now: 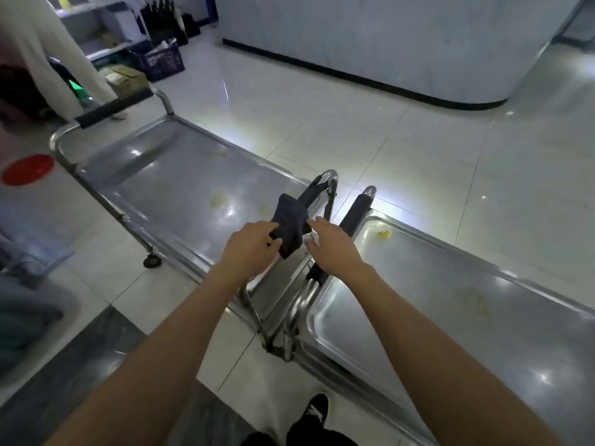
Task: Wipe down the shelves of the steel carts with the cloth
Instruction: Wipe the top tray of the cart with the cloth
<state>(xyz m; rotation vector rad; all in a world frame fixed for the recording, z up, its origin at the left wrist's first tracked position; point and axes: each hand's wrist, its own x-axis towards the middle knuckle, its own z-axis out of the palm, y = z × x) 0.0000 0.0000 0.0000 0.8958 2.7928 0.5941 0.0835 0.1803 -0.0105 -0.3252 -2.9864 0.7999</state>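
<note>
Two steel carts stand end to end, handles nearly touching. The left cart's top shelf carries yellowish stains, and the right cart's shelf has a yellow scrap near its far corner. A dark grey cloth hangs over the left cart's near handle. My left hand pinches the cloth's lower left edge. My right hand hovers just right of the cloth with its fingers relaxed, above the right cart's black-gripped handle.
A person in white trousers stands by the left cart's far handle. A blue crate, boxes and shelving sit at the back left. A white counter curves across the back. A red floor mark lies left.
</note>
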